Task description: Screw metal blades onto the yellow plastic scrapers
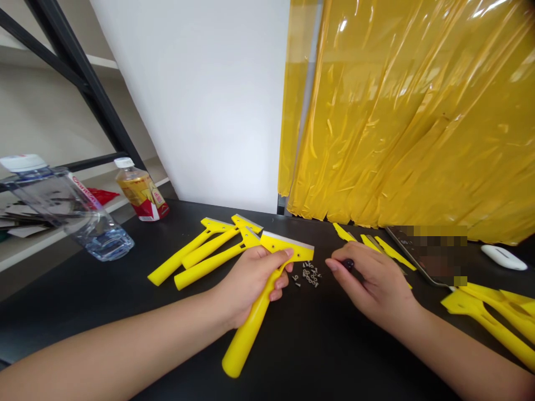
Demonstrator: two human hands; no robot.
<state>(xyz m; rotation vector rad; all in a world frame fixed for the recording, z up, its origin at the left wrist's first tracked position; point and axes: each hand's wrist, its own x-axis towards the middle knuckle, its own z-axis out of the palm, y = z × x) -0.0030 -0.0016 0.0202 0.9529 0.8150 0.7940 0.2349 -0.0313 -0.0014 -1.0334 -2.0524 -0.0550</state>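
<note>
My left hand (pixel 259 273) is wrapped around a yellow scraper (pixel 251 334), its metal blade edge pointing away and its handle slanting toward me. The thumb presses near the scraper's head, where two small holes show. My right hand (pixel 371 278) is curled shut just to the right, around a dark tool with a rounded end (pixel 348 264); the rest of that tool is hidden by the fingers. Between the hands lies a small pile of screws and nuts (pixel 310 275) on the table. Several other yellow scrapers (pixel 204 253) rest left of my left hand.
Yellow blade covers (pixel 395 253) lie behind my right hand, beside a phone or tablet (pixel 422 256) and a white case (pixel 504 257). More yellow scraper handles (pixel 489 317) are at the right. A clear bottle (pixel 79 217) and a drink bottle (pixel 142 192) stand left, near a shelf.
</note>
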